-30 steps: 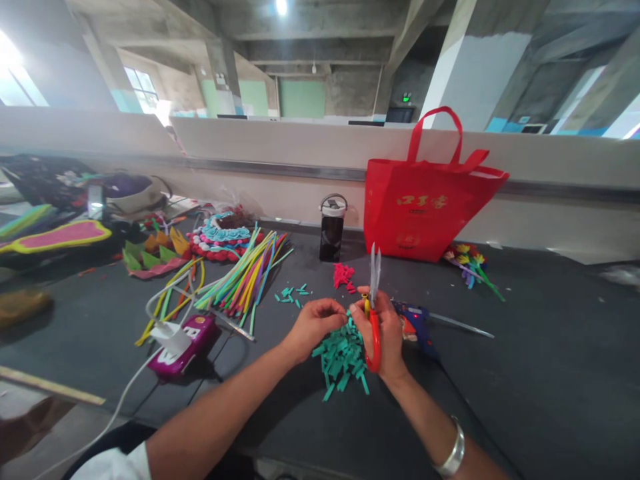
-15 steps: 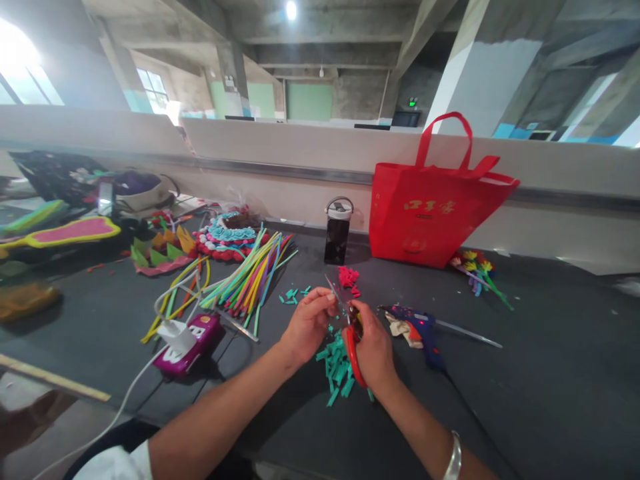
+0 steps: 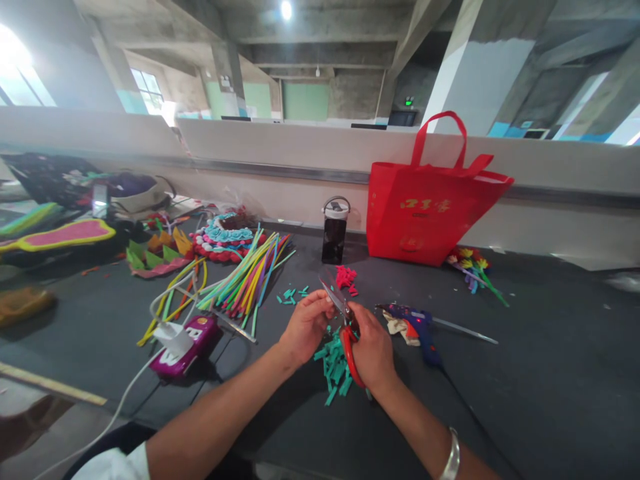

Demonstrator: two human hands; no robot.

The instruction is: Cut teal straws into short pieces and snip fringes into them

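My right hand [image 3: 373, 350] grips red-handled scissors [image 3: 345, 327], whose blades point up and to the left toward my left hand. My left hand [image 3: 306, 325] is pinched shut right at the blades, on a small piece I cannot make out. Below both hands lies a heap of short teal strips [image 3: 334, 367] on the dark tabletop [image 3: 525, 373]. A few more teal bits [image 3: 293, 295] and a small red pile [image 3: 346, 277] lie just beyond.
A blue glue gun [image 3: 420, 325] with its cord lies right of my hands. A red tote bag [image 3: 430, 200] and a dark bottle [image 3: 334, 231] stand at the back. Coloured sticks [image 3: 247, 277], a purple power strip [image 3: 186, 343] and craft pieces [image 3: 225, 237] fill the left side.
The scissors swung down from upright to slanting left toward my left hand. Both hands stayed over the teal heap, my left hand pinched close to the blades.
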